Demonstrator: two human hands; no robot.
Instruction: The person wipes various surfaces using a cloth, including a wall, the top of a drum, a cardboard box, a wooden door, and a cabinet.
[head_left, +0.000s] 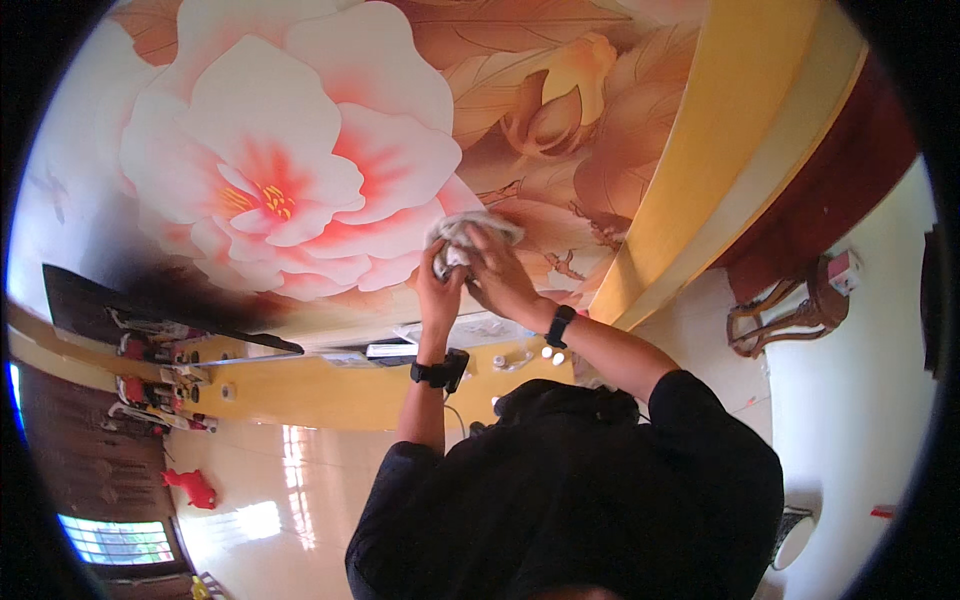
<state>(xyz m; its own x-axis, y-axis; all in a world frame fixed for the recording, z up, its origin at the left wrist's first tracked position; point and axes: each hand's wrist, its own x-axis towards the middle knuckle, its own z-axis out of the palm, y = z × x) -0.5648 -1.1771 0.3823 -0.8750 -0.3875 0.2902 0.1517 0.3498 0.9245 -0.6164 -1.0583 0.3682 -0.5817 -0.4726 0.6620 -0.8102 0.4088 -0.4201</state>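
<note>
A crumpled pale cloth (487, 220) is bunched between my two hands, in front of a wall mural (390, 157) of a large pink and white flower. My left hand (438, 289) grips the cloth's lower left side. From the right, my right hand (501, 274) presses on the cloth with its fingers spread over it. Black bands circle both wrists, and the left one carries a dark device (452, 369). Whether the cloth touches the mural cannot be told from this angle.
Below the mural runs a yellow cabinet top (315, 394) with papers, a small jar (499, 362) and white lids (553, 354). A flat black television (165, 315) stands at left. A yellow pillar (720, 135) borders the mural at right. Beyond it are a carved wooden chair (795, 304) and a red toy (192, 488) lies left on the floor.
</note>
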